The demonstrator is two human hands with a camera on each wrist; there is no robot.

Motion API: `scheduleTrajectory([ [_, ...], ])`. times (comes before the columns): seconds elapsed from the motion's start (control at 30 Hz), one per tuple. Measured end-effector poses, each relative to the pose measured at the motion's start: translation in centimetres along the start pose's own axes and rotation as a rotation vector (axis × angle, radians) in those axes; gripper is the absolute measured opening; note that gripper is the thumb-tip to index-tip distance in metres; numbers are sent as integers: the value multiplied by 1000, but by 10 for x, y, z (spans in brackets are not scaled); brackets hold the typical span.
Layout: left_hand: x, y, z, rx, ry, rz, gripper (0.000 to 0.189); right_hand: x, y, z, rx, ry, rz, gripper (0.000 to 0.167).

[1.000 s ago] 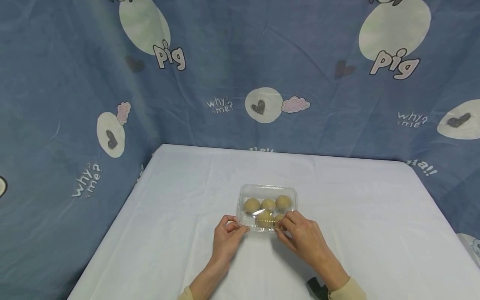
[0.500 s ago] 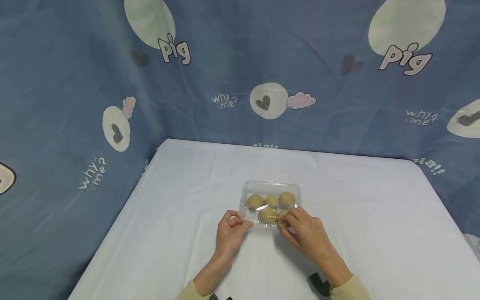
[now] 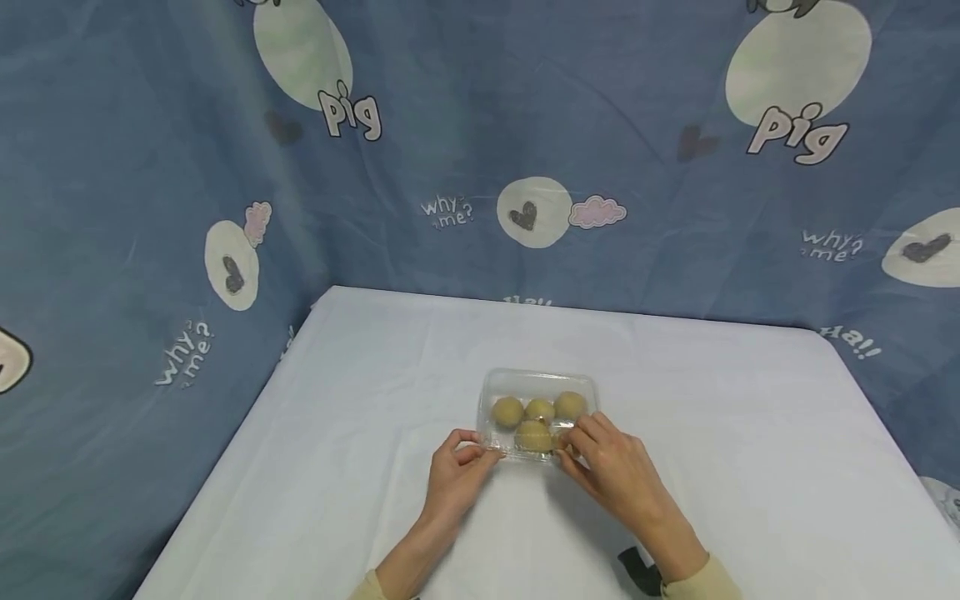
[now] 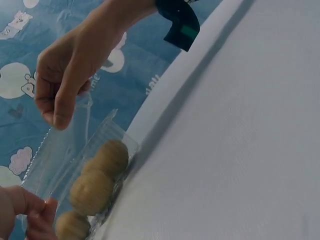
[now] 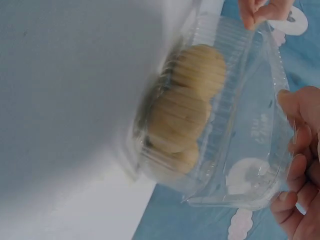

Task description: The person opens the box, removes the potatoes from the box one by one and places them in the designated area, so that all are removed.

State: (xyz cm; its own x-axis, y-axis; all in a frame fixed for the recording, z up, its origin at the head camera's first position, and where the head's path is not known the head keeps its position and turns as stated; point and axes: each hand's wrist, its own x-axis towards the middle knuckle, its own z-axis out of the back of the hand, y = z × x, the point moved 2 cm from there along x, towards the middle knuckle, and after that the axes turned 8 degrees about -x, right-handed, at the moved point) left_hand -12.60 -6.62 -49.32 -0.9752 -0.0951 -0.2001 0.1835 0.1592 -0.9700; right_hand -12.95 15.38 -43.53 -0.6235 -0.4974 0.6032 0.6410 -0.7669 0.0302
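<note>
A clear plastic clamshell box point(image 3: 532, 382) rests on the white-covered table and holds several round tan balls point(image 3: 534, 436); their kind is unclear. At its near left corner, my left hand point(image 3: 454, 479) pinches the plastic edge between thumb and fingers. My right hand point(image 3: 611, 467) grips the near right edge with curled fingers and hides part of one ball. In the right wrist view the lid point(image 5: 250, 145) stands tilted up from the base, held by the right hand point(image 5: 305, 150). The left wrist view also has the lid raised above the balls point(image 4: 91, 192).
White cloth covers the table point(image 3: 360, 400) around the box. A blue printed curtain point(image 3: 420, 133) hangs behind and to the left. Below the right wrist sits a dark band mount point(image 3: 640, 571).
The head view shifts slightly. Glare on the box's front has changed, and the ball by the right hand shows less. Both hands keep their hold in nearly the same place.
</note>
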Motion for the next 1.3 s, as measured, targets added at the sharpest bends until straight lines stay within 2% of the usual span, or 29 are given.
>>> scheduleTrajectory([
  [0.13,1,-2,7,-3,44,15,26,-2,-1,-2,9,9,-1,16],
  [0.23,3,-2,13,-25,51,37,24,-4,-1,-4,22,-5,9,19],
  [0.33,5,0,16,-55,50,57,22,-5,0,-6,37,-29,32,13],
  [0.4,6,1,16,-68,31,57,20,-6,1,-9,44,-44,47,10],
  [0.47,6,2,15,-67,1,46,17,-6,2,-11,45,-53,53,19],
  [0.53,6,3,12,-65,-37,24,14,-7,2,-12,43,-68,51,22],
  [0.67,6,5,8,-66,-101,-15,12,-6,2,-13,27,-76,30,5],
  [0.9,5,5,6,-78,-114,-25,12,-5,1,-11,27,-93,10,4],
  [1.03,8,5,6,-85,-107,-15,10,-2,-2,-4,40,-116,16,8],
  [1.2,11,6,9,-85,-106,-10,9,14,-18,24,45,-247,-19,23],
  [1.3,5,8,9,-91,-76,10,11,16,-25,37,49,-238,-50,32],
])
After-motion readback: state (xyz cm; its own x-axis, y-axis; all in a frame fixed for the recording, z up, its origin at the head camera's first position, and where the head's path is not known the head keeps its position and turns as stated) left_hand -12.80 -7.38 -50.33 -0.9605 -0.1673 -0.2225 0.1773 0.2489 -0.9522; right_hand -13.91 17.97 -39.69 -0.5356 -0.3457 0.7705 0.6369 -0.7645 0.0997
